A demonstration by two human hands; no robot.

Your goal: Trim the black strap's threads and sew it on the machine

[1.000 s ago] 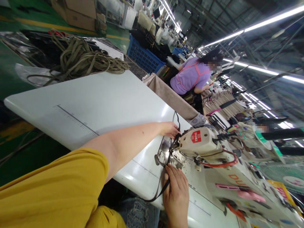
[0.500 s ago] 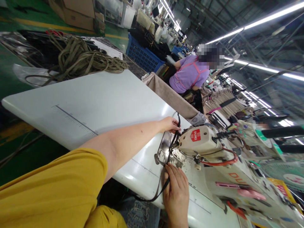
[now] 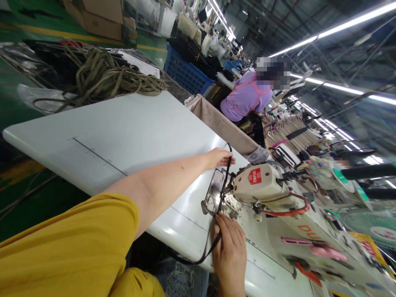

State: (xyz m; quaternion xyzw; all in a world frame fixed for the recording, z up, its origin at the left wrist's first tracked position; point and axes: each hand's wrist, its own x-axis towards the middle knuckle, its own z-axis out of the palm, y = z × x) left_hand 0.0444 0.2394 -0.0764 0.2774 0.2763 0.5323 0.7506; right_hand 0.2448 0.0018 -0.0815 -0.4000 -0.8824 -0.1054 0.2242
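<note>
A narrow black strap (image 3: 227,170) runs under the needle area of a white sewing machine (image 3: 256,185) and over its metal plate (image 3: 214,192). Behind the machine head, my left hand (image 3: 221,158) pinches the strap close to its far end, fingers closed round it. On the near side, my right hand (image 3: 230,243) lies over the strap, which passes beneath the fingers and out by the thumb. From there the strap loops down over the table's front edge. The exact needle point is hidden by the machine head.
The white sewing table (image 3: 139,119) has ruler marks. A heap of olive cord (image 3: 102,76) lies at its far left. Beyond it stand a cloth-lined bin (image 3: 219,119) and a blue crate (image 3: 185,72). A co-worker in purple (image 3: 246,97) sits past the bin.
My left hand has shifted slightly away from the machine head, its fingers straighter, and the far strap section looks straighter and tighter. My right hand stays nearly in place.
</note>
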